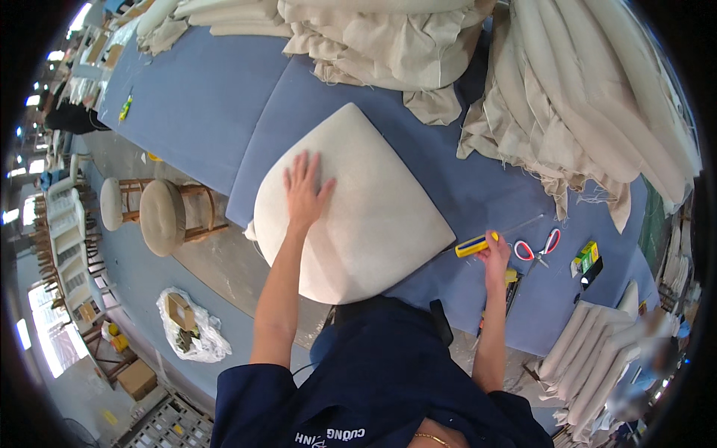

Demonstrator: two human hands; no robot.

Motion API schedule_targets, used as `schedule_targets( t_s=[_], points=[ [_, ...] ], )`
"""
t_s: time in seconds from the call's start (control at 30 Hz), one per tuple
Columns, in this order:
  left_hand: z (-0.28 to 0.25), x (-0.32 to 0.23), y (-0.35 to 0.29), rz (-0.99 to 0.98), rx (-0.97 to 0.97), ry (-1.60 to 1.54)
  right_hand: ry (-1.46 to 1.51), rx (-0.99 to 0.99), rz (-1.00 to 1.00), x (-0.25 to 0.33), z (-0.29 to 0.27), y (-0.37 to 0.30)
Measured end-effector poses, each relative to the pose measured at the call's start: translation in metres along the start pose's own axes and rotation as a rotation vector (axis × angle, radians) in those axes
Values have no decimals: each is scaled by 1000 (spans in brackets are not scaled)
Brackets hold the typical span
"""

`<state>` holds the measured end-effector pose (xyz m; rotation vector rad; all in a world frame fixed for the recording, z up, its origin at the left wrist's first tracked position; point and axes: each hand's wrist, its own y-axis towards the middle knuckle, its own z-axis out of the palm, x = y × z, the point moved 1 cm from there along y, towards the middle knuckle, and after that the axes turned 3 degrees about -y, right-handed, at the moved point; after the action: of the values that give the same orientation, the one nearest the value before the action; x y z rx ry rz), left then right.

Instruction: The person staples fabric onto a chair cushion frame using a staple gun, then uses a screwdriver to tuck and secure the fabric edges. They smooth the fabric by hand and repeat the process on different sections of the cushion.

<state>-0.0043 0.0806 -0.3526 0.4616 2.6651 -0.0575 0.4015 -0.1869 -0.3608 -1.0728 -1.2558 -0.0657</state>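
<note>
A cream upholstered seat cushion (366,201), rounded on one side and pointed at its far end, lies on the blue-grey padded table (216,97) in front of me. My left hand (305,194) rests flat on its upper left part, fingers spread. Beyond the cushion's right corner, my right hand (494,254) is closed around a screwdriver (472,246) with a yellow and blue handle. The handle points toward the cushion, and a thin shaft seems to extend the other way. Just right of that hand lie scissors (536,252) with red and white handles.
Piles of beige fabric-covered pieces (388,45) line the table's far side, with more (575,97) at the right. A yellow-green box (585,257) sits beyond the scissors. Stools (162,217) stand left of the table, near a plastic bag (193,332) on the floor. Stacked cushions (590,351) are at lower right.
</note>
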Motion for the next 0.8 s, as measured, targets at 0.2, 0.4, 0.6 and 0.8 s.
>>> schedule_targets(
  t_s=[0.2,0.4,0.6,0.8],
  points=[
    [-5,-8,-3,126,40,181,285,-13,-153,9,78,-9],
    [-1,3,4,106,135,111,369,202,-409,81,252,83],
    [0,3,8,62,172,119,324,283,-433,88,349,170],
    [3,11,5,66,141,84,300,229,-358,96,359,183]
  ],
)
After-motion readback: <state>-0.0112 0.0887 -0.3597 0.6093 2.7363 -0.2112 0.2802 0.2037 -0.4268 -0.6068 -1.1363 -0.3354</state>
